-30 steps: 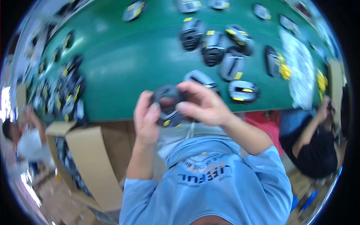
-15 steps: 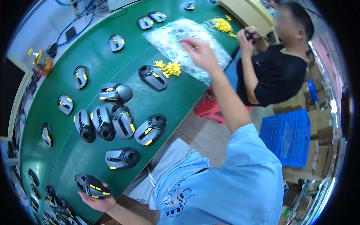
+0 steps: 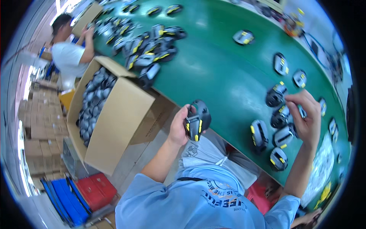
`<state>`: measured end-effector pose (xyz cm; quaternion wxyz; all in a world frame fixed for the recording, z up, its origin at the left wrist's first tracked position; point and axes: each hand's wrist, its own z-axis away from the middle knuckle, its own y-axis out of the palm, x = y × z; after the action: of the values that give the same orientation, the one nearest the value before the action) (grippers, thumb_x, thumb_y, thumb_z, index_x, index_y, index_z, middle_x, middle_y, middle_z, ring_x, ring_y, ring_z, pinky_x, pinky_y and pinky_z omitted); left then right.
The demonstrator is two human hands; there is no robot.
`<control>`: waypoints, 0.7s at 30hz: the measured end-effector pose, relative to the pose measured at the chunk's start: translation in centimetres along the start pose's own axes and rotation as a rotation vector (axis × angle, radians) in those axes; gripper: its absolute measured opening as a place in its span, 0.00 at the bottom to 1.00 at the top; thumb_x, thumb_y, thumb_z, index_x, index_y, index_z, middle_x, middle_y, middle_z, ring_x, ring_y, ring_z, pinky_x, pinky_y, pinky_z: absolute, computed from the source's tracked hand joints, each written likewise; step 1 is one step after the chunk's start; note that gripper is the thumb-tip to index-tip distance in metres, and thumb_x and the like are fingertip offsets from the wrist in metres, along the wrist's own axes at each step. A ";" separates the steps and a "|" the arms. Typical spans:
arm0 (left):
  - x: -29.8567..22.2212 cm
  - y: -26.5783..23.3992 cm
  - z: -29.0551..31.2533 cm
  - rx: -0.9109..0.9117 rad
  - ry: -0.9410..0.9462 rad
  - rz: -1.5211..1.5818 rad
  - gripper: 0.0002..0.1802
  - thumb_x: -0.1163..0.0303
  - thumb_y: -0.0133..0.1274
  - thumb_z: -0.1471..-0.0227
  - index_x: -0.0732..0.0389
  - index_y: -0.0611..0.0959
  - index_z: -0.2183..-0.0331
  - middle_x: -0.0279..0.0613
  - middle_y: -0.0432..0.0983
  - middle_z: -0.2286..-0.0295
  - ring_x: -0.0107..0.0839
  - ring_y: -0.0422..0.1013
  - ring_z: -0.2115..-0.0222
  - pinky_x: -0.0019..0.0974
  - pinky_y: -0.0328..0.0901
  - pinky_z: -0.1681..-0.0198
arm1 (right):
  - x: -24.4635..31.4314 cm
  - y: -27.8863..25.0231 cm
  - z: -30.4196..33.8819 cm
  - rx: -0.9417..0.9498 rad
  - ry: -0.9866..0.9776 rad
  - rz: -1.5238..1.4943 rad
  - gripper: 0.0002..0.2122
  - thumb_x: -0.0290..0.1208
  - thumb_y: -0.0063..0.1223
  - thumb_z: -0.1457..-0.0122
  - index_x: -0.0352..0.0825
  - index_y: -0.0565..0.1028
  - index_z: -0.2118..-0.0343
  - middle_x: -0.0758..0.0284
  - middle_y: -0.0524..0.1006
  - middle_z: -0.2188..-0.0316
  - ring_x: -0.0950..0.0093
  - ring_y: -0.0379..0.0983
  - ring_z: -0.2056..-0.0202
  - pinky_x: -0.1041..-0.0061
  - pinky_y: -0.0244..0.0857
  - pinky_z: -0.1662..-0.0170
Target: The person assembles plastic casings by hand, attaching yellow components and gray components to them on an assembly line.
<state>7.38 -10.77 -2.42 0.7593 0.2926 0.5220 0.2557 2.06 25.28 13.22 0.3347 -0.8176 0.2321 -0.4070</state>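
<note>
My left hand is closed around the side of a black and grey mouse-shaped housing with yellow strips, held tilted near the table's front edge. To the right, my right hand is raised over the table with thumb and forefinger pinched together. Whatever is between those fingertips is too small to make out. Under and beside it lies a group of similar housings, among them one with its dark end up and a grey one standing apart at the left.
A large pile of housings covers the table's far left. An open cardboard box full of dark shells stands left of me. Clear plastic bag and yellow pieces lie at the right. A co-worker works at the far left.
The view has swung left, bringing the box and pile into sight. My right hand has left the plastic bag and come back near the housings. My left hand still holds its housing, now turned differently.
</note>
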 end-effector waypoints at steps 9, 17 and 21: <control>-8.4 -3.6 6.5 -0.012 0.624 -0.721 0.23 0.56 0.46 0.33 0.66 0.73 0.48 0.38 0.76 0.63 0.24 0.72 0.64 0.30 0.68 0.57 | 12.4 22.1 -8.5 0.542 0.089 -1.005 0.20 0.37 0.60 0.37 0.31 0.75 0.46 0.65 0.81 0.60 0.75 0.77 0.60 0.72 0.72 0.55; -19.6 -7.7 2.1 -0.413 0.922 -1.771 0.20 0.57 0.54 0.38 0.65 0.83 0.56 0.50 0.81 0.63 0.51 0.77 0.62 0.47 0.70 0.57 | 8.5 26.4 -7.8 0.104 0.607 -1.309 0.15 0.41 0.43 0.26 0.35 0.77 0.62 0.75 0.78 0.67 0.86 0.72 0.65 0.82 0.67 0.58; -30.3 -14.8 -4.7 -0.539 0.403 -1.844 0.22 0.53 0.55 0.40 0.65 0.86 0.61 0.54 0.83 0.67 0.46 0.79 0.65 0.43 0.71 0.60 | 4.1 25.2 -8.3 0.002 0.816 -1.184 0.18 0.47 0.45 0.28 0.35 0.78 0.58 0.72 0.80 0.66 0.84 0.77 0.67 0.81 0.72 0.62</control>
<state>-5.67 -41.28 5.16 0.5994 -0.4620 0.5898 -0.2818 -5.19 2.80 0.47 -0.0547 -0.5885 -0.1439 -0.7937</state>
